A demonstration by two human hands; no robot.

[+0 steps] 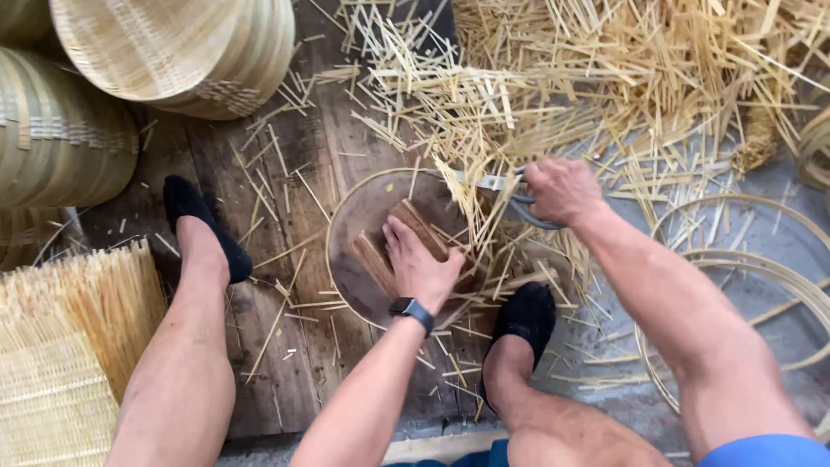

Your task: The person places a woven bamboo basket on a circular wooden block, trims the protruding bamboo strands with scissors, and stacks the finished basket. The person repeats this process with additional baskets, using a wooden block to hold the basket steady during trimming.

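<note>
Left hand (421,270) nearer, palm down, fingers spread flat, pinning bamboo slats (413,227) inside round hoop (333,227) on plank floor (285,363). Right hand (562,190) beyond, fist closed on shears (500,183). Blades point left toward the slats, crossing hoop's far rim.

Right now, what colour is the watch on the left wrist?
Black: the watch on the left wrist, seen best in the head view.

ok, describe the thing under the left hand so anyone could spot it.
On the dark wooden boards, between the two black-socked feet, lies a round bamboo-rimmed frame. The left hand presses brown slats across it; loose pale hoops nearby are empty.
</note>
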